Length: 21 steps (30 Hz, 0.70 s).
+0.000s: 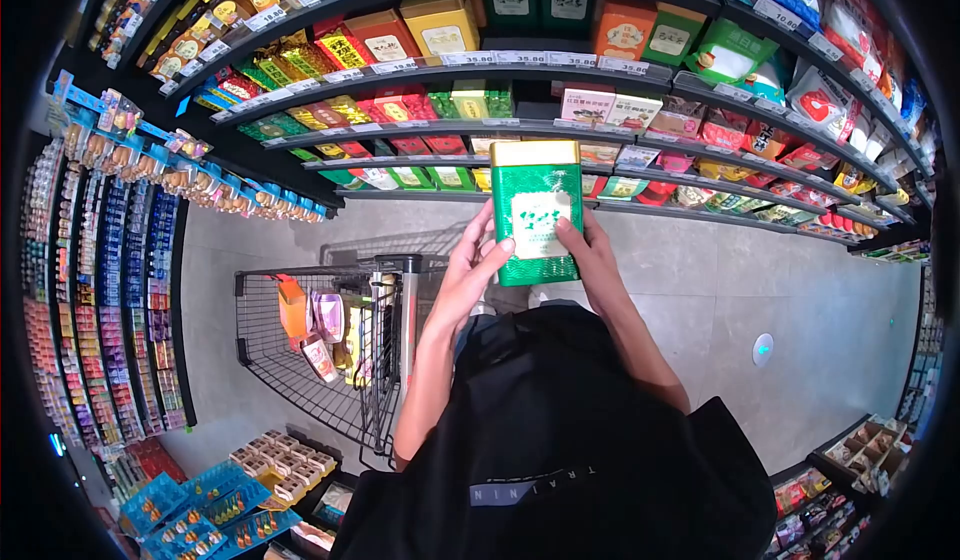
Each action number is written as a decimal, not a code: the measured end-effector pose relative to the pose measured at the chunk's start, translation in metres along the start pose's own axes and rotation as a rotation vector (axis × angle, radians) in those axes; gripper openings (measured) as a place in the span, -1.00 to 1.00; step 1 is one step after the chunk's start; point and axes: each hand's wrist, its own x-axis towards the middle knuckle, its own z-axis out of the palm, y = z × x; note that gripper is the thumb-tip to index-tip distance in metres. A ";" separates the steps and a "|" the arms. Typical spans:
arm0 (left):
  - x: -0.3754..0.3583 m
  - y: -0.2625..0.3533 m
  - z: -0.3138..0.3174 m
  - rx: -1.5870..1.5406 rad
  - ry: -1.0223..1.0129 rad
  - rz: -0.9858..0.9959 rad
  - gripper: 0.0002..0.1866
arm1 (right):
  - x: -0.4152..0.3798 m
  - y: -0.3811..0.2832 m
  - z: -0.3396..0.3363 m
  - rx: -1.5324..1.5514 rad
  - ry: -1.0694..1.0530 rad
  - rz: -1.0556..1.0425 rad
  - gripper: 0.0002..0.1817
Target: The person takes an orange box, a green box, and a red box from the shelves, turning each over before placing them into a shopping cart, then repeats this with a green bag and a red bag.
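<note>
A green rectangular tin with a gold lid and a white label is held upright in front of me by both hands. My left hand grips its left edge, with the thumb across the front face. My right hand clasps its right edge from behind, with the fingers curled round the side. Behind the tin runs a store shelf unit stocked with boxes and packets of tea.
A wire shopping cart holding several packets stands on the grey tiled floor to my left, its handle close to my left arm. Shelving lines the far left, and display boxes sit low at the left and the lower right.
</note>
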 end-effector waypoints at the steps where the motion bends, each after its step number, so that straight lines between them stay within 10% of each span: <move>1: -0.001 0.000 0.000 0.000 0.001 -0.002 -0.26 | 0.000 0.000 0.001 0.000 0.000 0.002 -0.38; 21: -0.008 -0.012 -0.010 -0.027 0.041 -0.044 -0.25 | -0.001 0.008 0.004 0.028 -0.032 0.060 -0.35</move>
